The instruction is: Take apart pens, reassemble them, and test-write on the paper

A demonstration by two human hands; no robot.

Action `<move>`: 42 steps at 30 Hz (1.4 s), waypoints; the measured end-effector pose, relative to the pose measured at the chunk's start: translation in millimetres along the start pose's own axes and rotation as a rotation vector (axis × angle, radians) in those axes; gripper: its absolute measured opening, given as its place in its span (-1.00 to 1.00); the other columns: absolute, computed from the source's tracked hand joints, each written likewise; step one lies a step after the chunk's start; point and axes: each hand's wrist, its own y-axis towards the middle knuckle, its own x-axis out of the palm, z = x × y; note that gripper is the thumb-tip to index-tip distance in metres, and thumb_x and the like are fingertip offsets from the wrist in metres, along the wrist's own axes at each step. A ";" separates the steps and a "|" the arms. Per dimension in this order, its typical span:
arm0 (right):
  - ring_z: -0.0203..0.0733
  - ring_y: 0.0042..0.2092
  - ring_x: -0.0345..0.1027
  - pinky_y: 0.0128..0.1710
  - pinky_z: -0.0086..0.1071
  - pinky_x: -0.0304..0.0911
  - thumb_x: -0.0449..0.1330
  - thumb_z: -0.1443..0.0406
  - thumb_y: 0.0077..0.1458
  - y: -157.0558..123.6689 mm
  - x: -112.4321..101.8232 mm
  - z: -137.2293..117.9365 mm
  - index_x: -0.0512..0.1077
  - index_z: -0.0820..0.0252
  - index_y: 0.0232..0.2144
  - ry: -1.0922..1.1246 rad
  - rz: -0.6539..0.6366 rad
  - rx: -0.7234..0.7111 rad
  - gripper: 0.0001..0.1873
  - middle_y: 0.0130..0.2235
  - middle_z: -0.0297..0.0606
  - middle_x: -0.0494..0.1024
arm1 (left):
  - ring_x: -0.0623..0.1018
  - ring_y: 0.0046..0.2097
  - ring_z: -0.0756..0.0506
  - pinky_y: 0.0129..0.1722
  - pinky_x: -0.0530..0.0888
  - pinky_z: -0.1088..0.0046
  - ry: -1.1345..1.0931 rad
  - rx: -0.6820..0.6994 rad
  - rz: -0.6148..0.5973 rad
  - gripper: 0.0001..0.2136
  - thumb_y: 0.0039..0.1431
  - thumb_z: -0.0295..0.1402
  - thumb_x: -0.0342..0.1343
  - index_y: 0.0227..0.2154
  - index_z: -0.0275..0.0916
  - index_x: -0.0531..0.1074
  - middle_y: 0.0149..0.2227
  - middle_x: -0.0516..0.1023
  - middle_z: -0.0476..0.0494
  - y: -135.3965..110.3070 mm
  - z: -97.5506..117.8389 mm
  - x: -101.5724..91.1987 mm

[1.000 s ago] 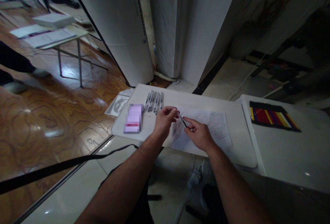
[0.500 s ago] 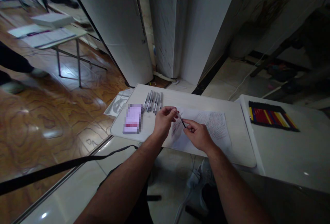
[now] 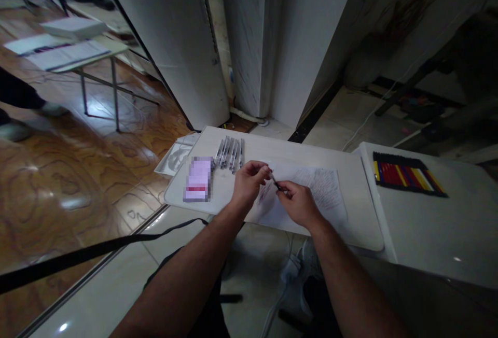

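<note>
Both hands meet over a small white table (image 3: 358, 213). My left hand (image 3: 249, 182) pinches one end of a thin dark pen (image 3: 274, 181), and my right hand (image 3: 298, 203) pinches the other end, fingers closed. The pen is held just above a sheet of paper (image 3: 322, 190) covered in handwriting. A row of several pens (image 3: 230, 152) lies on the table beyond my left hand. A pale box (image 3: 198, 178) sits to the left of that hand.
A second white table (image 3: 436, 229) on the right carries a flat case of coloured pencils (image 3: 406, 174). White pillars (image 3: 182, 42) rise behind the table. A printed picture (image 3: 175, 157) lies at the table's left edge. A folding table (image 3: 66, 53) with papers stands far left; someone's shoe (image 3: 13, 130) shows there.
My hands have drawn closer together on the pen, so less of it shows between them. The view has shifted slightly.
</note>
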 end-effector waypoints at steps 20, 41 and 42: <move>-0.25 -0.39 0.42 -0.36 -0.42 0.25 0.17 0.32 0.09 1.2 -1.2 -7.7 0.57 0.14 -0.30 -0.054 0.010 -0.008 -0.82 -0.39 -0.32 0.60 | 0.45 -0.48 0.04 -0.51 0.34 0.52 -0.024 0.140 0.038 -0.73 -0.04 -0.22 0.31 -0.33 -0.27 0.49 -0.43 0.54 -0.07 2.6 12.2 -1.3; -0.29 -0.48 0.36 -0.50 -0.44 0.24 0.24 0.16 -0.03 9.7 -7.3 6.4 0.52 0.25 -0.33 0.328 0.205 0.154 -0.73 -0.37 -0.18 0.61 | 0.55 -0.34 -0.22 -0.31 0.36 0.31 1.121 0.079 0.090 -0.80 -0.04 -0.21 0.25 -0.38 -0.20 0.60 -0.40 0.62 -0.27 21.8 -9.3 -48.2; -0.30 -0.49 0.35 -0.51 -0.44 0.24 0.24 0.16 -0.03 9.6 -7.8 6.1 0.52 0.25 -0.33 0.329 0.208 0.160 -0.72 -0.38 -0.18 0.61 | 0.55 -0.34 -0.23 -0.31 0.36 0.31 1.141 0.080 0.085 -0.80 -0.05 -0.22 0.25 -0.37 -0.20 0.60 -0.40 0.62 -0.27 21.5 -11.4 -48.1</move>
